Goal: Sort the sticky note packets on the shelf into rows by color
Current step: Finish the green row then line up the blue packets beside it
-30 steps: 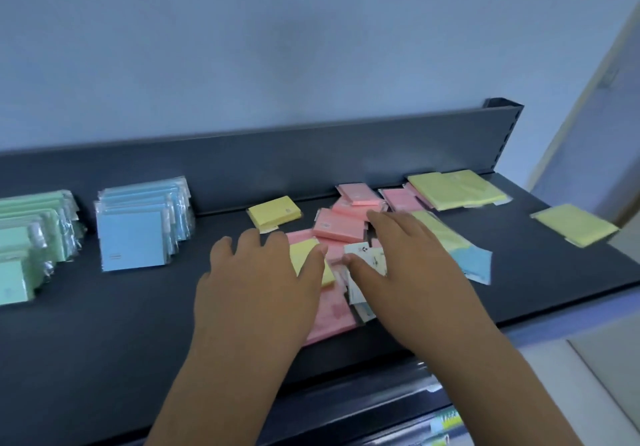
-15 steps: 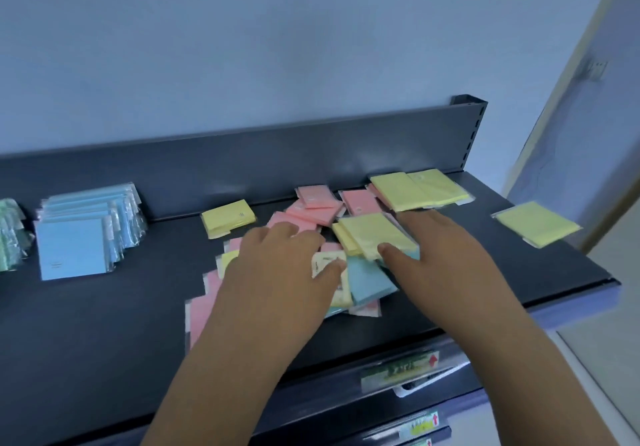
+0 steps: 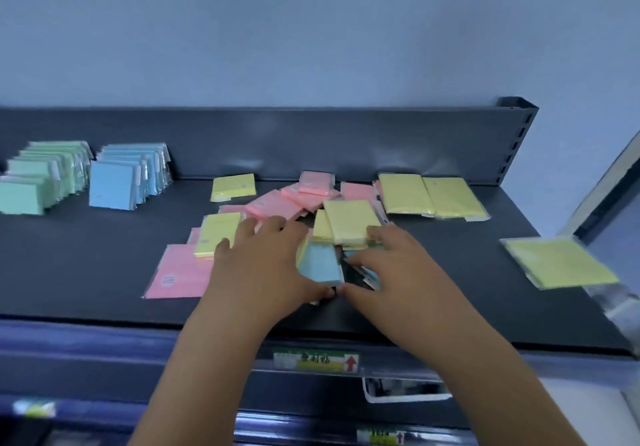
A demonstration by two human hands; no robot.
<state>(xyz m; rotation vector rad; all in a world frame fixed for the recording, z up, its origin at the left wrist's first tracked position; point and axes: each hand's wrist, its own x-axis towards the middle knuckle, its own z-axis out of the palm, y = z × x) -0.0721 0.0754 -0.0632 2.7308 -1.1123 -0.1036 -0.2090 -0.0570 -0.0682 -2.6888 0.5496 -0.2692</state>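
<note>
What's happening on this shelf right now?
A person is sorting sticky note packets by color. A green row and a blue row stand lined up at the far left of the shelf. The left hand and right hand rest on the mixed pile of pink packets and yellow packets, flanking a loose blue packet; whether either grips it isn't clear.

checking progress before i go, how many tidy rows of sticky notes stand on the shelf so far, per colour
green row: 1
blue row: 1
pink: 0, the pink packets lie loose
yellow: 0, the yellow packets lie loose
total: 2 rows
</note>
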